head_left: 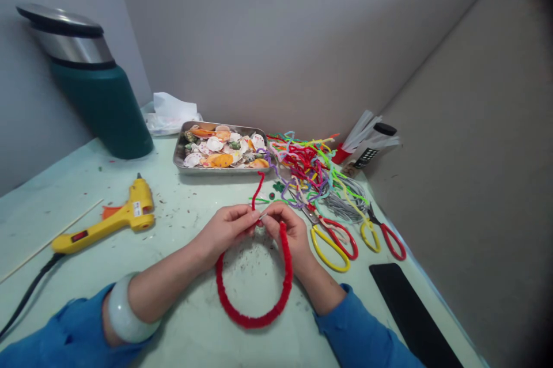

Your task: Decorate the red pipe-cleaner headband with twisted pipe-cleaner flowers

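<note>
A fuzzy red ring (254, 321), wrapped in what looks like pipe cleaner, hangs in a wide loop below my hands. My left hand (231, 223) pinches the red pipe cleaner (258, 188) near the ring's upper left, and its loose end sticks up above the fingers. My right hand (288, 228) is closed close beside it, fingertips almost touching the left ones on a thin pale tip of wire. The ring's right end rises in front of the right palm. Fingers hide the spot where the pieces meet.
Beyond the hands stands a metal tray (220, 171) of shells, with a pile of coloured pipe cleaners (302, 166) beside it. Scissors (330, 247) lie to the right, near a black flat object (410, 310). A yellow glue gun (116, 218) and green bottle (103, 103) occupy the left.
</note>
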The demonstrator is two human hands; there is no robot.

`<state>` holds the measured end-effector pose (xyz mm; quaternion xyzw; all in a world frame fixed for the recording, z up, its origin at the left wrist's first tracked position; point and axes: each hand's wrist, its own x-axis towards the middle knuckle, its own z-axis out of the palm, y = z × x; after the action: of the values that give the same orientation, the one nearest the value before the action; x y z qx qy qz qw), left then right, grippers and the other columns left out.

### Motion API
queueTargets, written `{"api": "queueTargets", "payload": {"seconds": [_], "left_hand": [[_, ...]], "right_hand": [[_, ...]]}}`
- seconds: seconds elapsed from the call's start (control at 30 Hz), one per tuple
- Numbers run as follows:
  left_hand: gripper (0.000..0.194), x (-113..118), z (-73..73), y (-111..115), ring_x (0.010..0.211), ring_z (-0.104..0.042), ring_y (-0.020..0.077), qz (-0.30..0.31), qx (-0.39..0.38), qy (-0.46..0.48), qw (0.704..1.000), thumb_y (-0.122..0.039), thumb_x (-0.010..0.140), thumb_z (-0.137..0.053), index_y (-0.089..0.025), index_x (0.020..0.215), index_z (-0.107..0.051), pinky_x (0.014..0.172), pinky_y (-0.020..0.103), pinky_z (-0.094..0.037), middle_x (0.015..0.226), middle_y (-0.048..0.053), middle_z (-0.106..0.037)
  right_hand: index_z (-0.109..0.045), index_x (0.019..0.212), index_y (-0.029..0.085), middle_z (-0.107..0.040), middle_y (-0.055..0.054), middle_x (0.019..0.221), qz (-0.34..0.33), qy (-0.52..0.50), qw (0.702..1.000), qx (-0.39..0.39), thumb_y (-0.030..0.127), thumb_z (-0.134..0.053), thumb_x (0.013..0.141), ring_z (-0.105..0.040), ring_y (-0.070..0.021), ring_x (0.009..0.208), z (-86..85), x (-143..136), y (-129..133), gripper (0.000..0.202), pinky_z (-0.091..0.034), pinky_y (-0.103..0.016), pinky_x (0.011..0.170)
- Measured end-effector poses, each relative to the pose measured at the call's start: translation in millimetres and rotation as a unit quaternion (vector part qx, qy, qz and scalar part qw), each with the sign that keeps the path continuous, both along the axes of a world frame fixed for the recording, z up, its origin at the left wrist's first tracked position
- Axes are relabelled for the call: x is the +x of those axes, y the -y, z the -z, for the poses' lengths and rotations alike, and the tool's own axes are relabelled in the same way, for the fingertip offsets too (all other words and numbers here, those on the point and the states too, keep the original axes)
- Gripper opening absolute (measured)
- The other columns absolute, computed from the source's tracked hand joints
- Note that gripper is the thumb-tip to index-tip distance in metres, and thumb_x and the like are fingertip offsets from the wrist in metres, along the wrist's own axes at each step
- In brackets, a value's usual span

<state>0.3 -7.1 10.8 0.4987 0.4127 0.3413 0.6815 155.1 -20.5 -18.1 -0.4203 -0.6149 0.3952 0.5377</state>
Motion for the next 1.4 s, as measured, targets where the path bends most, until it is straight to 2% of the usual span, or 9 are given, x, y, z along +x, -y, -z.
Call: {"api": "queueTargets", "payload": {"seconds": [0.23, 0.4, 0.57, 0.7, 0.8, 0.97, 1.13, 1.27, 1.4], "left_hand": [[0.037, -3.1, 1.0, -1.5, 0.040, -0.021, 0.0031, 0.024, -0.039, 0.036, 0.998, -0.045, 0.074, -0.063, -0.016, 0.060, -0.046, 0.041, 0.023, -0.009, 0.052, -0.006, -0.038], [0.037, -1.4, 3.0, -1.8, 0.038, -0.021, 0.0025, 0.011, -0.048, 0.031, 0.998, -0.045, 0.073, -0.065, -0.015, 0.058, -0.047, 0.039, 0.023, -0.009, 0.049, -0.007, -0.038], [0.037, 0.4, 3.9, -0.7, 0.035, -0.026, 0.0043, -0.001, -0.034, 0.040, 0.999, -0.046, 0.082, -0.053, -0.015, 0.063, -0.053, 0.038, 0.021, -0.016, 0.042, -0.006, -0.040], [0.020, -0.4, 1.7, -0.6, 0.037, -0.033, 0.0052, 0.011, -0.030, 0.082, 0.996, -0.034, 0.078, -0.059, -0.015, 0.070, -0.056, 0.038, 0.020, -0.024, 0.049, -0.004, -0.050], [0.014, -0.9, 1.2, -0.8, 0.039, -0.035, 0.0040, 0.011, -0.022, 0.076, 0.997, -0.028, 0.074, -0.063, -0.016, 0.076, -0.057, 0.038, 0.019, -0.024, 0.060, -0.003, -0.055], [0.021, -0.6, 2.4, -0.8, 0.035, -0.026, 0.0020, 0.022, -0.031, 0.052, 0.998, -0.034, 0.074, -0.065, -0.015, 0.071, -0.056, 0.035, 0.019, -0.012, 0.052, -0.006, -0.048], [0.042, -0.6, 0.6, 0.0, 0.033, -0.034, 0.0071, 0.067, -0.067, 0.087, 0.992, -0.044, 0.087, -0.044, -0.011, 0.067, -0.061, 0.036, 0.021, -0.025, 0.039, -0.001, -0.046], [0.039, -1.5, 1.2, -0.9, 0.037, -0.045, 0.0086, 0.080, -0.084, 0.120, 0.986, -0.040, 0.087, -0.045, -0.009, 0.073, -0.064, 0.041, 0.023, -0.036, 0.057, 0.006, -0.062], [0.027, -3.3, 5.8, -2.1, 0.037, -0.049, 0.0071, 0.100, -0.090, 0.136, 0.982, -0.032, 0.085, -0.052, -0.009, 0.075, -0.061, 0.041, 0.020, -0.034, 0.066, 0.008, -0.067]], "right_hand": [[-0.059, 0.077, 0.019, -0.053, 0.001, 0.071, -0.025, -0.027, 0.999, -0.019, 0.029, -0.058, 0.080, -0.048, -0.0122, 0.062, -5.8, -2.2, 1.4, 0.010, -0.041, -0.025, 0.058], [-0.058, 0.075, 0.019, -0.052, 0.001, 0.071, -0.021, -0.025, 0.999, -0.012, 0.029, -0.059, 0.080, -0.048, -0.0121, 0.063, -2.8, -0.7, 0.5, 0.011, -0.040, -0.025, 0.059], [-0.058, 0.081, 0.020, -0.051, 0.003, 0.065, -0.006, -0.027, 0.999, -0.039, 0.033, -0.058, 0.083, -0.045, -0.0113, 0.057, -1.3, 1.1, 0.7, 0.014, -0.038, -0.024, 0.054], [-0.057, 0.082, 0.020, -0.052, 0.003, 0.062, 0.013, -0.029, 0.998, -0.048, 0.037, -0.058, 0.082, -0.047, -0.0117, 0.055, -3.3, 0.8, 0.7, 0.018, -0.038, -0.024, 0.053], [-0.057, 0.081, 0.019, -0.052, 0.003, 0.060, 0.020, -0.032, 0.998, -0.053, 0.037, -0.058, 0.082, -0.046, -0.0110, 0.054, -4.6, 0.4, 0.3, 0.018, -0.037, -0.023, 0.051], [-0.056, 0.078, 0.019, -0.050, 0.004, 0.059, 0.028, -0.041, 0.997, -0.060, 0.037, -0.059, 0.082, -0.044, -0.0104, 0.053, -6.7, 0.8, -0.3, 0.018, -0.036, -0.023, 0.051], [-0.056, 0.077, 0.018, -0.047, 0.005, 0.056, 0.038, -0.061, 0.995, -0.074, 0.035, -0.057, 0.084, -0.044, -0.0103, 0.052, -7.3, 1.8, -0.9, 0.018, -0.034, -0.023, 0.051], [-0.057, 0.077, 0.018, -0.047, 0.005, 0.056, 0.038, -0.105, 0.990, -0.082, 0.033, -0.057, 0.084, -0.044, -0.0102, 0.053, -3.3, 2.2, -2.6, 0.017, -0.034, -0.023, 0.052], [-0.057, 0.078, 0.018, -0.047, 0.005, 0.054, 0.041, -0.141, 0.984, -0.103, 0.034, -0.058, 0.083, -0.045, -0.0103, 0.052, -0.3, 2.1, -3.5, 0.016, -0.034, -0.023, 0.051]]}}
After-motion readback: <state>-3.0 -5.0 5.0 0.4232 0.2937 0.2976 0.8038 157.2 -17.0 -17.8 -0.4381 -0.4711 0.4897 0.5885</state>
